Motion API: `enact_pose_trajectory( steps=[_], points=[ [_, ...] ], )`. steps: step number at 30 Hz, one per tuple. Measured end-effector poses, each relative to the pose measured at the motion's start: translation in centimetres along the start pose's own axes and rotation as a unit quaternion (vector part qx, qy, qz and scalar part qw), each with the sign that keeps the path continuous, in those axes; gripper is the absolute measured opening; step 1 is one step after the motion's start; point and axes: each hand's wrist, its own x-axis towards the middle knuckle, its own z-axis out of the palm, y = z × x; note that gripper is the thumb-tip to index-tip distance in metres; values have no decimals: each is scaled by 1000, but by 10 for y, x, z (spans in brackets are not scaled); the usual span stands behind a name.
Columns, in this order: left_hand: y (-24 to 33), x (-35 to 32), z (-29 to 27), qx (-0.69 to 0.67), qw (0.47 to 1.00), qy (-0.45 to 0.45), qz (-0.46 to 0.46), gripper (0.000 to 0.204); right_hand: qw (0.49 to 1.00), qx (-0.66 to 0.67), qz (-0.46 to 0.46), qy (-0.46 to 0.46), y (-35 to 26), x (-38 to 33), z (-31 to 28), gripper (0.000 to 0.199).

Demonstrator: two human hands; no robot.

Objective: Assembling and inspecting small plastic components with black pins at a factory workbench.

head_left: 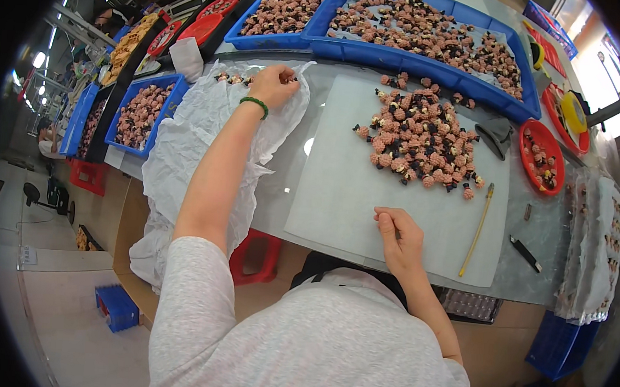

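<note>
Crumpled white paper point(206, 144) spreads over the table's left side, with a short row of small figurines point(233, 79) near its far edge. My left hand point(272, 88) reaches to the end of this row, its fingers pinched on a small figurine point(294, 80) that they partly cover. A green bracelet point(254, 105) circles that wrist. Low over a flat white sheet point(331, 188), my right hand point(401, 240) is loosely closed, and nothing shows at its fingertips. Beyond it lies a loose pile of pink, curly-topped figurines point(423, 136) with black parts.
Large blue trays point(417, 60) of figurines line the far side; a smaller blue tray point(177, 100) stands left. A yellow stick point(477, 228), a black-handled tool point(526, 253) and a red bowl point(559, 166) lie right. Layered packed figurines point(591, 246) hang near the right edge.
</note>
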Motion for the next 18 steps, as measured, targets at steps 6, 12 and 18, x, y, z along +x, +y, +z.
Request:
enact_pose_trajectory(
  steps=[6, 12, 18],
  points=[
    [-9, -13, 15, 250, 967, -18, 49, 45, 1000, -9, 6, -14, -2, 1, 0, 21],
    [17, -21, 35, 293, 955, -43, -25, 76, 1000, -11, -12, -15, 2, -1, 1, 20],
    [15, 17, 48, 225, 973, -19, -55, 78, 1000, -20, 4, -19, 2, -5, 5, 20]
  ],
)
